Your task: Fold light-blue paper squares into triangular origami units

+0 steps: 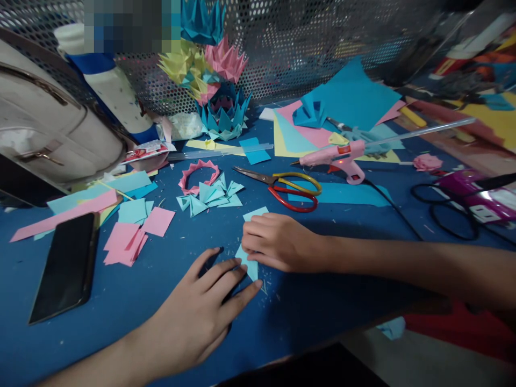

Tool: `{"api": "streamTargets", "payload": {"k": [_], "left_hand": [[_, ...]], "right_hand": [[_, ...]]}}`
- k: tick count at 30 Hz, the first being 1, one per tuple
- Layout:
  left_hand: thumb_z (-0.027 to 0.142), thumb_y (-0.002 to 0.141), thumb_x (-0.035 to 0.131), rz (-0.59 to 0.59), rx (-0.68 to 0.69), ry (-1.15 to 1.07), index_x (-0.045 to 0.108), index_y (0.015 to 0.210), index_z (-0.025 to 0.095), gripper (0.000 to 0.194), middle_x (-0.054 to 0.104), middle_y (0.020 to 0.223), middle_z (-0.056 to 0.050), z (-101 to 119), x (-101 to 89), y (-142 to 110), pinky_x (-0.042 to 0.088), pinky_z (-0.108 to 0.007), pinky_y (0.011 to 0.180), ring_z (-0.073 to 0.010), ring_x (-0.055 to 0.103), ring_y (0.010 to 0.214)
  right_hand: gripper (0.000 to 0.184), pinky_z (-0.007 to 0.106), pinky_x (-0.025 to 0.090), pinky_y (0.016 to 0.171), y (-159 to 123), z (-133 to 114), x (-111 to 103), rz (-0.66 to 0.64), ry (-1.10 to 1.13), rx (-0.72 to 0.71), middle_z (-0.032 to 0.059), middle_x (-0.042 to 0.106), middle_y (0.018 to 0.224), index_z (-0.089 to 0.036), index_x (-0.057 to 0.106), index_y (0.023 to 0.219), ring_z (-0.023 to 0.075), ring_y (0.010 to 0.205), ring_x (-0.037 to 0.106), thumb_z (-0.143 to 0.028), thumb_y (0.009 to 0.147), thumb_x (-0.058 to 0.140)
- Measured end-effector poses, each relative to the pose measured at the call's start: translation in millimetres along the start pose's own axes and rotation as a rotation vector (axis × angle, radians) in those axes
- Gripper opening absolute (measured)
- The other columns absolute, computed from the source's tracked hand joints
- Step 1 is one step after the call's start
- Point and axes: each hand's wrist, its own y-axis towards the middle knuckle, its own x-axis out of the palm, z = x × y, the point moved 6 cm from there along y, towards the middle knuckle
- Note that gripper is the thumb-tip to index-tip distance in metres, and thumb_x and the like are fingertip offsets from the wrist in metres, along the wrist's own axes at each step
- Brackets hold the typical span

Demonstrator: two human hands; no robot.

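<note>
A small light-blue paper piece (250,267) lies on the blue table (141,285), mostly covered by my hands. My right hand (278,242) rests on it with the fingers curled and pressed down on the paper. My left hand (205,306) lies flat beside it, fingers stretched out, the fingertips touching the paper's lower edge. Just beyond sit several folded light-blue paper triangles (212,196) and a pink zigzag paper ring (197,176).
Red-and-yellow scissors (288,188) and a pink glue gun (336,157) with its black cord lie behind my right hand. A black phone (66,266) and pink paper squares (129,239) are at left. Paper flowers (213,86) stand against a perforated metal wall; coloured sheets (346,102) lie at back right.
</note>
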Motion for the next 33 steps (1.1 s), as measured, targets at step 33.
{"api": "streamTargets", "payload": {"k": [33], "left_hand": [[0.013, 0.093, 0.047, -0.021, 0.027, 0.039, 0.038, 0.152, 0.02, 0.06, 0.039, 0.158, -0.001, 2.7, -3.5, 0.6, 0.023, -0.059, 0.116, -0.0307, 0.042, 0.134]], "right_hand": [[0.039, 0.028, 0.031, 0.066, -40.2, 10.6, -18.9, -0.112, 0.189, -0.088, 0.0029, 0.056, 0.091, -0.029, 0.066, 0.126, 0.0152, 0.076, 0.047, -0.046, 0.105, 0.038]]}}
